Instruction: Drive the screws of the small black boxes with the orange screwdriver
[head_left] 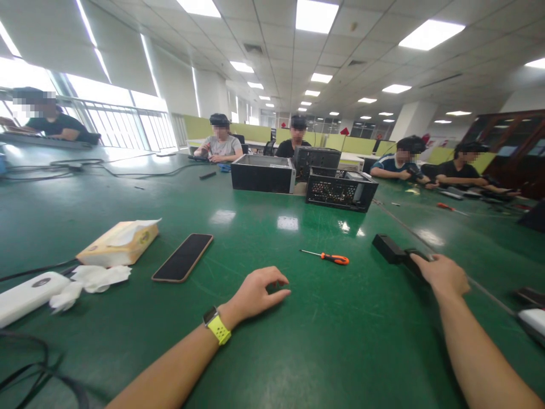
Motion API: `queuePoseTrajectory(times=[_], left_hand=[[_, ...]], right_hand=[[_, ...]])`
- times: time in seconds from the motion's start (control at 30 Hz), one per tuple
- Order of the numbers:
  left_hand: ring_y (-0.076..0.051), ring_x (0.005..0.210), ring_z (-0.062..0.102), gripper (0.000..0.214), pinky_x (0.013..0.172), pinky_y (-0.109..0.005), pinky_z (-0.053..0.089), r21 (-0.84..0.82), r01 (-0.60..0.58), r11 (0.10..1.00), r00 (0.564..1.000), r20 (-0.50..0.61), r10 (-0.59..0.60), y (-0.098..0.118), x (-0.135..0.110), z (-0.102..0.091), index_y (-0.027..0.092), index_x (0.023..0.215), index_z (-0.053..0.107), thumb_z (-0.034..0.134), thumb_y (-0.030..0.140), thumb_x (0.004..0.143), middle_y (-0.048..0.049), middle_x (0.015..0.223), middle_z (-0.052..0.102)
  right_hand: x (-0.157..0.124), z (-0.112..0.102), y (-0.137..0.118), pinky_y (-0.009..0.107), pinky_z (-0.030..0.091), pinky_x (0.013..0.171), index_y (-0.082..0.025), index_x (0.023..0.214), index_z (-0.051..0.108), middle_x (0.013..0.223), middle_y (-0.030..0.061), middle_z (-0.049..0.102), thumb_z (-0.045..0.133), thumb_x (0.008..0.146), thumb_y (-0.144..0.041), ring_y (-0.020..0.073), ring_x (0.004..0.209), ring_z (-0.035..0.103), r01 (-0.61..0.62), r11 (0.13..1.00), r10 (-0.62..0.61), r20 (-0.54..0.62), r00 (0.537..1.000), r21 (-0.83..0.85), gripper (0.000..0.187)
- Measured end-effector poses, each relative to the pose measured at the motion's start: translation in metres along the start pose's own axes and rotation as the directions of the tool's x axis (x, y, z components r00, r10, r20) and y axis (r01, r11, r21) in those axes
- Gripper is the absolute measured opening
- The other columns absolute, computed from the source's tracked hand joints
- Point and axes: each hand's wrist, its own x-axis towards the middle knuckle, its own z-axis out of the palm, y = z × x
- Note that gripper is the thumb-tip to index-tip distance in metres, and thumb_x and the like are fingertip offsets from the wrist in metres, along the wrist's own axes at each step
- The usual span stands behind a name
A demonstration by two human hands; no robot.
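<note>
My left hand (258,292), with a yellow watch strap on the wrist, rests on the green table (272,352), fingers curled loosely downward and nothing in them. My right hand (443,275) is closed on the near end of a black elongated device (394,251) lying on the table at the right. An orange-handled screwdriver (330,257) lies between the two hands, a little beyond them. A black phone (183,257) lies face up to the left of my left hand.
A tissue pack (119,243), crumpled tissues (91,281) and a white box (25,295) sit at the left, with black cables at the near left edge. Two open black computer cases (340,190) stand mid-table. Several people sit at the far sides.
</note>
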Motion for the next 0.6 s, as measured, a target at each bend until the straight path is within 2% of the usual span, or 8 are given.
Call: queuePoseTrajectory(times=[0.1, 0.23, 0.37, 0.47, 0.53, 0.6], left_hand=[[-0.017, 0.073, 0.062, 0.013, 0.069, -0.026, 0.049, 0.005, 0.006, 1.000, 1.000, 0.000, -0.006, -0.001, 0.000, 0.000, 0.017, 0.092, 0.069, 0.067, 0.029, 0.086, -0.0034, 0.082, 0.067], [-0.017, 0.074, 0.062, 0.014, 0.068, -0.026, 0.049, 0.014, 0.009, 1.000, 1.000, 0.001, -0.009, 0.000, 0.000, 0.000, 0.017, 0.092, 0.069, 0.067, 0.029, 0.086, -0.0034, 0.081, 0.067], [-0.017, 0.073, 0.062, 0.014, 0.067, -0.025, 0.049, 0.020, 0.011, 1.000, 1.000, 0.002, -0.011, 0.000, 0.000, -0.001, 0.017, 0.091, 0.069, 0.068, 0.030, 0.086, -0.0034, 0.080, 0.067], [-0.017, 0.074, 0.062, 0.013, 0.067, -0.025, 0.049, 0.016, 0.011, 1.000, 1.000, 0.001, -0.011, -0.001, 0.000, 0.000, 0.017, 0.090, 0.069, 0.068, 0.029, 0.086, -0.0030, 0.080, 0.067], [-0.017, 0.075, 0.063, 0.013, 0.068, -0.026, 0.050, 0.011, 0.009, 1.000, 1.000, -0.001, -0.009, -0.001, 0.000, 0.000, 0.017, 0.091, 0.069, 0.068, 0.029, 0.086, -0.0028, 0.081, 0.067], [-0.017, 0.076, 0.062, 0.015, 0.070, -0.027, 0.051, 0.008, 0.009, 1.000, 1.000, -0.006, -0.009, -0.001, 0.000, 0.000, 0.018, 0.096, 0.068, 0.069, 0.029, 0.086, -0.0035, 0.085, 0.068]], right_hand=[[0.008, -0.007, 0.013, 0.060, 0.045, 0.073, -0.017, 0.115, 0.071, 0.110, 0.0325, 0.065, 0.072, 0.060, -0.066, 0.0519, 0.105, 0.060, -0.141, 0.988, 0.145, 0.075, 0.986, -0.066, 0.073], [0.012, -0.013, 0.019, 0.060, 0.045, 0.072, -0.017, 0.108, 0.074, 0.113, 0.0320, 0.066, 0.082, 0.049, -0.056, 0.0546, 0.106, 0.059, -0.213, 0.974, 0.222, 0.146, 0.964, -0.077, 0.071], [0.005, -0.025, 0.014, 0.060, 0.044, 0.074, -0.015, 0.115, 0.072, 0.118, 0.0359, 0.062, 0.076, 0.060, -0.057, 0.0534, 0.110, 0.057, -0.274, 0.962, 0.274, 0.012, 0.962, -0.010, 0.069], [-0.006, -0.038, 0.001, 0.057, 0.045, 0.077, -0.016, 0.119, 0.069, 0.114, 0.0325, 0.064, 0.065, 0.069, -0.063, 0.0496, 0.110, 0.057, -0.195, 0.977, 0.202, -0.095, 0.975, 0.084, 0.069], [-0.019, -0.042, -0.015, 0.051, 0.047, 0.076, -0.014, 0.120, 0.068, 0.099, 0.0258, 0.068, 0.061, 0.071, -0.066, 0.0441, 0.100, 0.061, -0.068, 0.983, 0.088, -0.115, 0.989, 0.170, 0.072], [-0.041, -0.038, -0.037, 0.044, 0.048, 0.069, -0.011, 0.123, 0.065, 0.083, 0.0156, 0.065, 0.058, 0.072, -0.067, 0.0348, 0.081, 0.063, 0.091, 0.956, -0.070, -0.084, 0.994, 0.279, 0.076]])
